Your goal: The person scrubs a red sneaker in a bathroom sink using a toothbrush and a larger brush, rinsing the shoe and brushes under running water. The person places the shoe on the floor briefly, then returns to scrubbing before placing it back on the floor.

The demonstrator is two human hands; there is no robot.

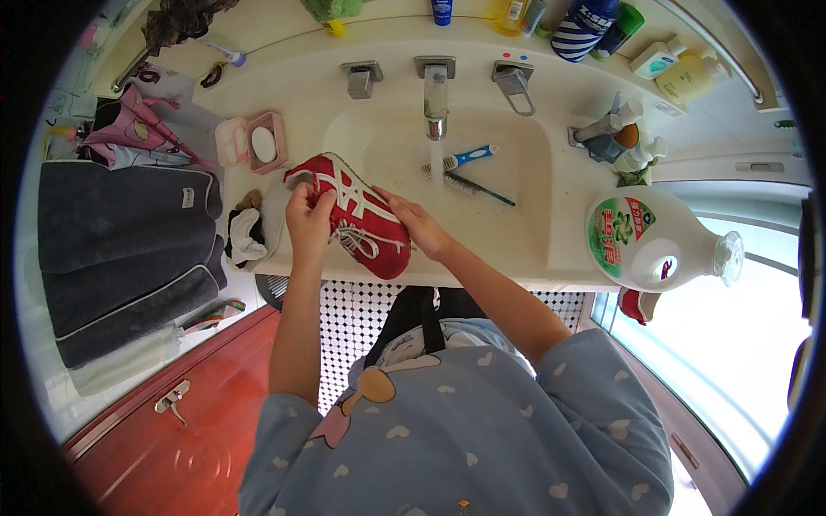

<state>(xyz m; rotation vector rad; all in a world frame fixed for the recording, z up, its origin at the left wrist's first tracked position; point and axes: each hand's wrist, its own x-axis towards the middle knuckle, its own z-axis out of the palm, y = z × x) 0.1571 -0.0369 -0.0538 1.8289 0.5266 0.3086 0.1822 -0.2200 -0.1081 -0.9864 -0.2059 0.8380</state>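
A red sneaker [374, 219] with white stripes and laces is held over the sink's near left edge, its toe pointing toward me. My left hand [310, 216] grips the shoe's heel opening, thumb on the collar. My right hand [416, 222] presses along its right side, fingers on the sole edge. Water runs from the faucet [436, 103] into the white sink [535, 213]. Beneath the faucet lie a blue-and-white brush [474, 154] and a dark-handled brush [490, 192].
A large white detergent bottle [652, 238] lies at the right, with part of another red shoe [637, 304] below it. A pink soap box [282, 145] sits at the left. Cups [606, 145] stand at the back right. Dark towels [129, 226] hang at the far left.
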